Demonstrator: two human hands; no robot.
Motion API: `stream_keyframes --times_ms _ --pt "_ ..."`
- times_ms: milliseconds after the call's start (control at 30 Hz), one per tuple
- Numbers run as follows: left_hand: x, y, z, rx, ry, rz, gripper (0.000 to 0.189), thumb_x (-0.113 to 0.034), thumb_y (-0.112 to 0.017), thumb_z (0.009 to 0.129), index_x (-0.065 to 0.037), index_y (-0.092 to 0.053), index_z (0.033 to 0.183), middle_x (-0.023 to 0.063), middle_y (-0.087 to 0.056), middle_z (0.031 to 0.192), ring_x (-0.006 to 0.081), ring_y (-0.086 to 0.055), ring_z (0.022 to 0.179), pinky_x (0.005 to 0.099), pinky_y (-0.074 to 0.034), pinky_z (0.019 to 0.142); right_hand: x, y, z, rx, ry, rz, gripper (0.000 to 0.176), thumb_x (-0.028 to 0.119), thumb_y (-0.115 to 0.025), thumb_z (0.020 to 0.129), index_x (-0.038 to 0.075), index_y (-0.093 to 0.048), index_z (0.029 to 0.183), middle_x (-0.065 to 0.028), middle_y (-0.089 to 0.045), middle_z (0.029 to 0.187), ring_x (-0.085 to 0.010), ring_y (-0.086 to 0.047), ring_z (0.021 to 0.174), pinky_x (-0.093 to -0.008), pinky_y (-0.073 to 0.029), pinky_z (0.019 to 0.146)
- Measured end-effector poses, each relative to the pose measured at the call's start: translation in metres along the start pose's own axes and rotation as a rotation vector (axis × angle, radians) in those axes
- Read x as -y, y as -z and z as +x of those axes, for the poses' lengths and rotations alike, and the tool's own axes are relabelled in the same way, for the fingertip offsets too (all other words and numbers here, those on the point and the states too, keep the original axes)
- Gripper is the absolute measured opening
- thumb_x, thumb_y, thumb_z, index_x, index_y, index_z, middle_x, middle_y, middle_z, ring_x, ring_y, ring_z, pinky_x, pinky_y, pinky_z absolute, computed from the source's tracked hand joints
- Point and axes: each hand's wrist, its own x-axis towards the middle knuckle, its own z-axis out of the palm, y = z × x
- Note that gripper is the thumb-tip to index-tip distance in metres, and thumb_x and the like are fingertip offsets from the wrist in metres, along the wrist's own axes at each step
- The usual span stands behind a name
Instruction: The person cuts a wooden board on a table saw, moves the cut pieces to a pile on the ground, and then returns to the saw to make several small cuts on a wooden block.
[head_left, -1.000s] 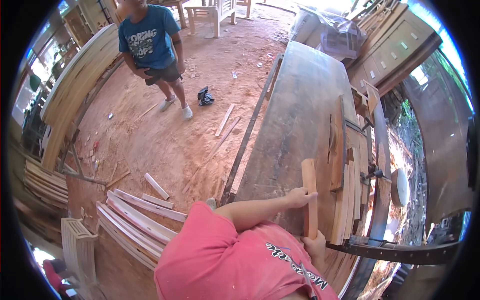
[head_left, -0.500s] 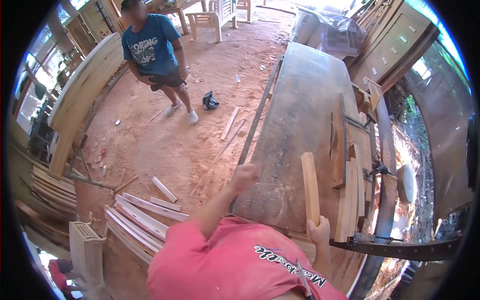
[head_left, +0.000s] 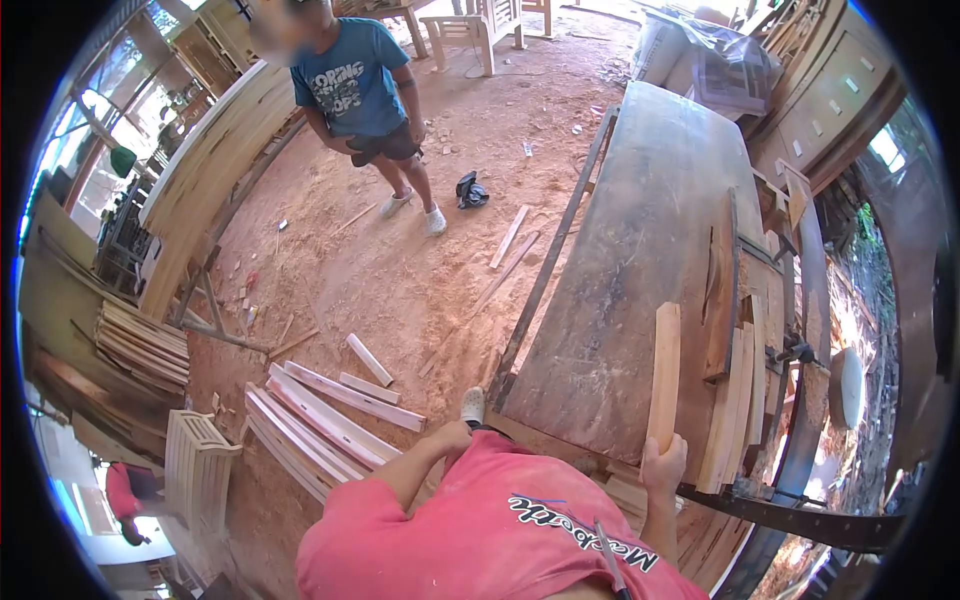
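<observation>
My right hand (head_left: 664, 464) is wrapped round the lower end of a short wooden board (head_left: 664, 370). The board points away from me over the dark worktable (head_left: 610, 300), near its front edge. My left hand (head_left: 453, 437) is down by my waist, beside the hem of my red shirt (head_left: 480, 520). Its fingers are mostly hidden, so I cannot make out whether they hold anything. Several narrow wood strips (head_left: 735, 410) lie side by side on the table, just right of the held board.
A person in a blue shirt (head_left: 352, 80) stands across the dirt floor. Curved wooden pieces (head_left: 320, 430) are stacked on the floor at my left, near a slatted wooden piece (head_left: 200, 470). A clamp (head_left: 797, 353) sits at the table's right side. Loose offcuts (head_left: 510, 236) lie beyond.
My left hand has dropped from beside the table's left edge to my waist. The right hand keeps its hold on the board. The whole view has shifted, with surroundings now further right.
</observation>
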Motion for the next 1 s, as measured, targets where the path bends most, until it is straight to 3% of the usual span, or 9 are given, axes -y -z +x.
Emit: stream_keyframes --times_ms 200,300,400,467,500,600,633,733,1000 --pt "0.006 -0.018 -0.013 -0.322 -0.051 -0.184 0.038 -0.037 -0.067 0.079 -0.003 -0.075 0.093 0.023 -0.071 0.091 0.0382 -0.069 0.086 0.0428 -0.054 0.079 -0.002 -0.003 -0.004 -0.022 -0.007 0.013 0.033 0.024 -0.064 0.084 -0.005 -0.06 0.1 -0.0241 -0.058 0.098 -0.0428 -0.058 0.095 -0.0496 -0.046 0.085" --pt "-0.004 -0.009 -0.019 -0.424 -0.205 -0.302 0.038 -0.035 -0.067 0.082 0.002 -0.072 0.083 0.0173 -0.07 0.078 0.0268 -0.068 0.074 0.0373 -0.051 0.067 -0.002 -0.001 -0.002 -0.032 -0.025 0.001 0.034 0.024 -0.064 0.084 -0.005 -0.061 0.1 -0.0242 -0.059 0.098 -0.043 -0.058 0.094 -0.0496 -0.046 0.085" --pt "-0.011 0.031 -0.041 -0.282 -0.134 -0.649 0.03 -0.027 -0.063 0.085 0.001 -0.071 0.078 0.013 -0.07 0.076 0.0236 -0.068 0.074 0.0354 -0.052 0.067 -0.004 -0.002 -0.003 -0.047 0.013 0.023 0.033 0.023 -0.066 0.084 -0.005 -0.061 0.101 -0.0234 -0.058 0.096 -0.043 -0.058 0.091 -0.0495 -0.047 0.083" --pt "-0.001 0.044 -0.046 0.348 0.012 -1.436 0.026 -0.023 -0.06 0.086 -0.001 -0.072 0.078 0.0102 -0.07 0.075 0.0225 -0.068 0.071 0.0343 -0.052 0.067 -0.003 -0.001 -0.001 -0.025 -0.001 0.01 0.033 0.023 -0.066 0.084 -0.005 -0.06 0.101 -0.0233 -0.058 0.096 -0.0428 -0.058 0.092 -0.0493 -0.047 0.083" --pt "-0.003 0.043 -0.043 0.349 0.005 -1.435 0.026 -0.023 -0.06 0.086 -0.001 -0.072 0.078 0.0102 -0.07 0.075 0.0225 -0.068 0.071 0.0343 -0.052 0.067 -0.002 0.0 0.0 -0.031 0.002 0.01 0.033 0.023 -0.066 0.084 -0.005 -0.06 0.101 -0.0233 -0.058 0.096 -0.0428 -0.058 0.092 -0.0493 -0.047 0.083" --pt "-0.006 0.031 -0.034 0.221 0.153 -0.07 0.049 -0.04 -0.063 0.083 0.007 -0.07 0.097 0.0222 -0.073 0.095 0.0317 -0.071 0.086 0.0397 -0.055 0.076 -0.001 -0.001 -0.003 -0.019 -0.013 0.017 0.033 0.023 -0.067 0.083 -0.004 -0.061 0.101 -0.0232 -0.058 0.097 -0.0427 -0.058 0.092 -0.0488 -0.047 0.084" --pt "0.004 0.024 -0.012 0.291 -0.131 0.148 0.057 -0.048 -0.064 0.082 0.004 -0.071 0.105 0.0287 -0.07 0.106 0.0374 -0.07 0.101 0.0417 -0.055 0.086 -0.002 -0.002 -0.002 -0.03 -0.009 0.018 0.033 0.023 -0.065 0.083 -0.005 -0.061 0.1 -0.024 -0.058 0.096 -0.0429 -0.058 0.092 -0.0496 -0.046 0.084" --pt "-0.016 0.014 0.01 0.099 0.117 0.067 0.062 -0.053 -0.063 0.082 0.002 -0.07 0.11 0.0303 -0.068 0.11 0.0403 -0.068 0.106 0.0444 -0.054 0.087 -0.002 -0.003 -0.001 -0.055 0.0 0.035 0.033 0.024 -0.064 0.083 -0.005 -0.061 0.098 -0.025 -0.059 0.096 -0.0432 -0.058 0.091 -0.0502 -0.046 0.084" --pt "-0.04 -0.006 0.02 -0.274 0.303 -0.075 0.062 -0.059 -0.063 0.08 -0.001 -0.074 0.1 0.0292 -0.069 0.103 0.0407 -0.069 0.1 0.0488 -0.054 0.08 -0.002 -0.003 -0.003 -0.039 -0.04 0.032 0.034 0.023 -0.067 0.083 -0.005 -0.061 0.101 -0.0226 -0.059 0.097 -0.0423 -0.059 0.091 -0.0488 -0.047 0.084"
